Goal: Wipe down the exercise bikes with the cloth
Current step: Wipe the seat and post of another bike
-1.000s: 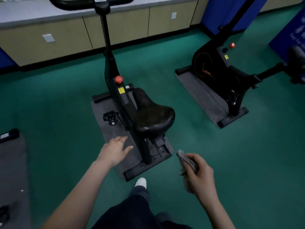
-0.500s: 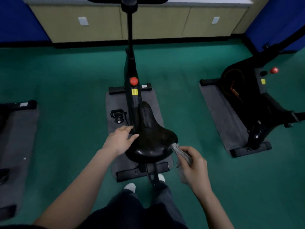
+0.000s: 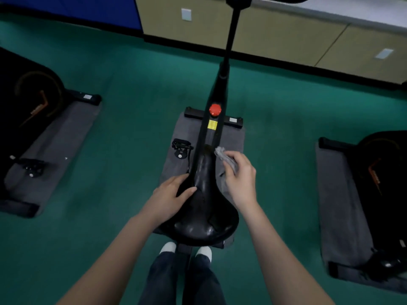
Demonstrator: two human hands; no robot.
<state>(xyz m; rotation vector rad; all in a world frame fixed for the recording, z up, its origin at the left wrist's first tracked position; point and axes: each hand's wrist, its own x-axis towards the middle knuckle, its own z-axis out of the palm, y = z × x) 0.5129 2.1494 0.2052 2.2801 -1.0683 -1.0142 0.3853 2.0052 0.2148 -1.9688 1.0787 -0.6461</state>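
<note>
A black exercise bike stands right in front of me, its black saddle (image 3: 206,208) below my chest and its frame (image 3: 217,119) with a red knob running away to the handlebar post. My left hand (image 3: 170,195) rests on the saddle's left side, fingers laid over the narrow front part. My right hand (image 3: 239,176) grips a bunched grey cloth (image 3: 225,157) just right of the saddle's nose, the cloth's tip close to the frame.
The bike sits on a grey mat (image 3: 233,137) on green floor. Another black bike (image 3: 28,100) stands on a mat at the left, a third (image 3: 383,183) at the right. Beige cabinets (image 3: 286,38) line the far wall. My feet (image 3: 186,249) are behind the saddle.
I have stepped in behind the middle bike. My left hand went from the air onto the saddle's left side. My right hand carried the cloth forward from behind the saddle to its nose.
</note>
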